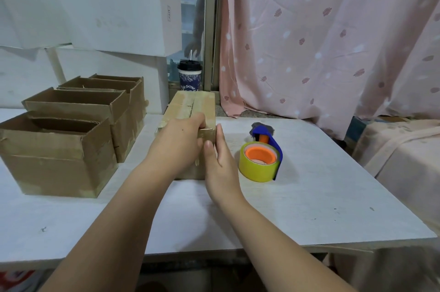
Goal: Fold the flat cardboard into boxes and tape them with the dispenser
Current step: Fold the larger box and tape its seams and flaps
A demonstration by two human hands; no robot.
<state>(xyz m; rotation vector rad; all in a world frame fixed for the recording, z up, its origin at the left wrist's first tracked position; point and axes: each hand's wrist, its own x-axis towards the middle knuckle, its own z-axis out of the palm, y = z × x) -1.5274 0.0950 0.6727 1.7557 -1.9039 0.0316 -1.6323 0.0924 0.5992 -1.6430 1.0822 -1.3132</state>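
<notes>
The taped box [190, 110] stands mid-tabletop [309, 208], its long axis running straight away from the person, and a taped seam lines its top. The left hand [181, 141] grips the box's near end, its fingers [198, 122] curled over the top edge. The right hand [219, 156] lies flat against the box's near right corner, fingers straight and released. Just right of the box, apart from it, the blue tape dispenser [260, 158] lies on its side with a yellow roll. Bare tabletop stretches beyond it to the right edge and towards the person. Left of the box, four open boxes [71, 125] stand in a tight row. Behind the box stand white cartons [107, 6], their small label too blurred to read.
</notes>
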